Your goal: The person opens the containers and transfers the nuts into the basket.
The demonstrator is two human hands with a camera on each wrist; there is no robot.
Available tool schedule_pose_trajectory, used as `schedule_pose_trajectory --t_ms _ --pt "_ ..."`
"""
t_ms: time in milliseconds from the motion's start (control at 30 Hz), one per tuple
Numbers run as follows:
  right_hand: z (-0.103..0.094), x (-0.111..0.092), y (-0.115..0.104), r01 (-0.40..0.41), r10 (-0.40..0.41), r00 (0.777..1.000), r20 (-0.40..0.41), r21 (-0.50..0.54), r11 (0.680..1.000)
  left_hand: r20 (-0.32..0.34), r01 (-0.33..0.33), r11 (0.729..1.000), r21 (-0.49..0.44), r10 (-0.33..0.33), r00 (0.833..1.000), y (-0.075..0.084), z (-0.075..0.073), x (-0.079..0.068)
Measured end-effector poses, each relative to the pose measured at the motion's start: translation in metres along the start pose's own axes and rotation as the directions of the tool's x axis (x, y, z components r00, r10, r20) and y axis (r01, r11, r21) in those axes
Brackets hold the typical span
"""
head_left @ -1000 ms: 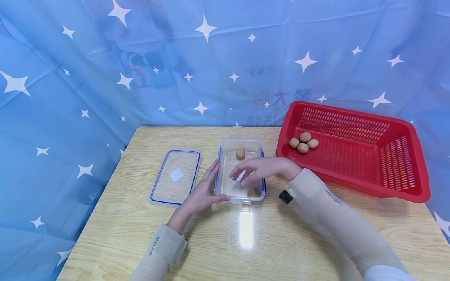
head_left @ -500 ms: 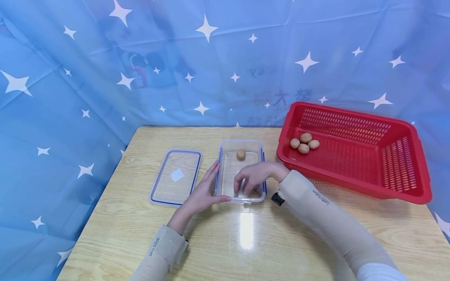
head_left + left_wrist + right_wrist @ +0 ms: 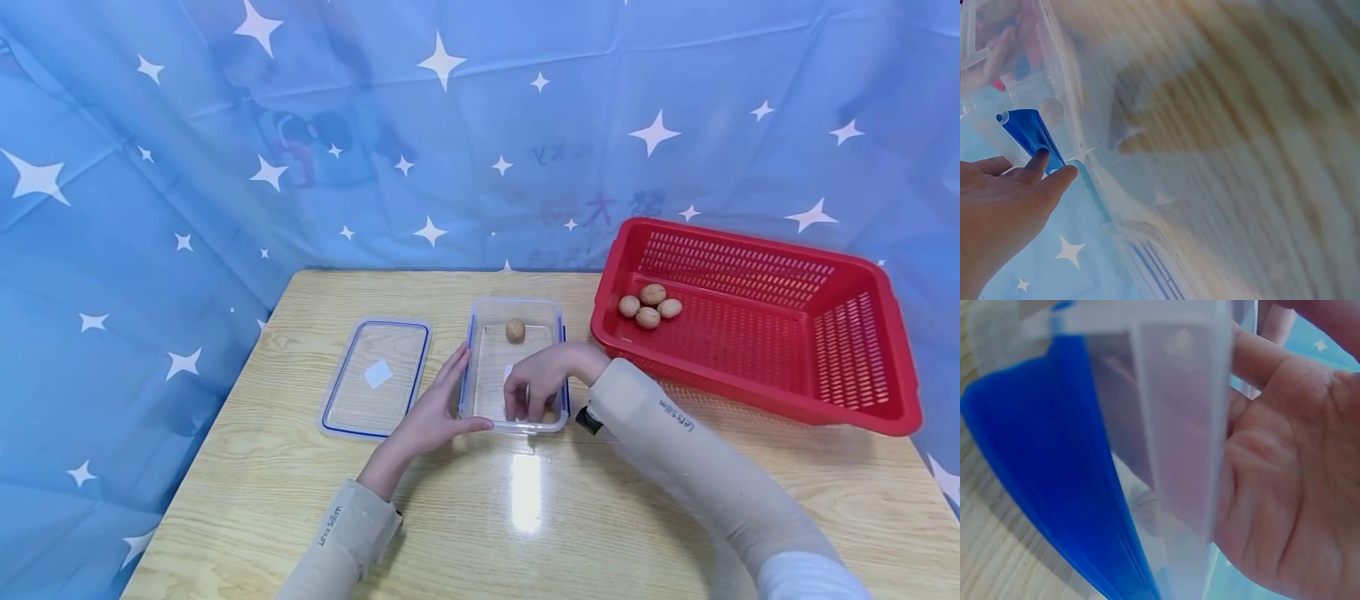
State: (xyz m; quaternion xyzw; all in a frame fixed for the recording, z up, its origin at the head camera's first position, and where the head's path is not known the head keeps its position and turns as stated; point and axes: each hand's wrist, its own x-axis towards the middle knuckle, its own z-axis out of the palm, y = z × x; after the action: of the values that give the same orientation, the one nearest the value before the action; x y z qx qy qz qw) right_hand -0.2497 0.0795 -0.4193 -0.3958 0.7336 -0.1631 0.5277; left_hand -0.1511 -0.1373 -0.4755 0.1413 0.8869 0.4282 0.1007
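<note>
A clear plastic box [image 3: 486, 367] with blue side clips stands open on the table. My left hand [image 3: 435, 410] rests against its left side, fingers stretched along the wall and thumb at the near rim. In the left wrist view, those fingertips touch a blue clip [image 3: 1032, 131]. My right hand [image 3: 542, 379] reaches down into the box's near right part with bent fingers. Close beside its fingertips a walnut [image 3: 551, 415] partly shows; I cannot tell whether the fingers grip it. Another walnut [image 3: 515, 331] lies near the box's far end.
The box's clear lid [image 3: 360, 383], with a blue seal and a white label, lies flat to the left. A red perforated basket [image 3: 750, 333] stands at the right, with several walnuts [image 3: 648, 307] in its left corner. A blue star-patterned cloth [image 3: 420, 150] hangs behind the table.
My right hand has moved from over the middle of the box down into its near right corner, fingers bending downward. My left hand has stayed on the box's side.
</note>
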Motion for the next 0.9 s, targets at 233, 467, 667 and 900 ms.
schedule_pose_trajectory --t_ms 233,467,667,900 --pt "-0.004 -0.003 -0.002 -0.029 0.029 0.998 0.06 -0.003 1.0 0.012 -0.003 1.0 -0.008 0.003 1.0 0.0 0.0 0.001" --pt "-0.008 -0.006 0.001 0.013 -0.014 1.0 0.025 0.028 1.0 0.013 0.008 1.0 -0.011 -0.008 1.0 0.0 -0.001 0.0" --pt "-0.007 -0.006 0.006 0.062 -0.058 0.997 -0.045 0.101 0.993 0.012 0.002 1.0 -0.004 -0.002 1.0 0.001 -0.001 0.001" --pt "-0.006 -0.007 0.013 0.134 -0.113 0.98 -0.164 0.129 0.983 0.014 0.004 1.0 -0.005 -0.004 1.0 0.002 -0.001 0.0"
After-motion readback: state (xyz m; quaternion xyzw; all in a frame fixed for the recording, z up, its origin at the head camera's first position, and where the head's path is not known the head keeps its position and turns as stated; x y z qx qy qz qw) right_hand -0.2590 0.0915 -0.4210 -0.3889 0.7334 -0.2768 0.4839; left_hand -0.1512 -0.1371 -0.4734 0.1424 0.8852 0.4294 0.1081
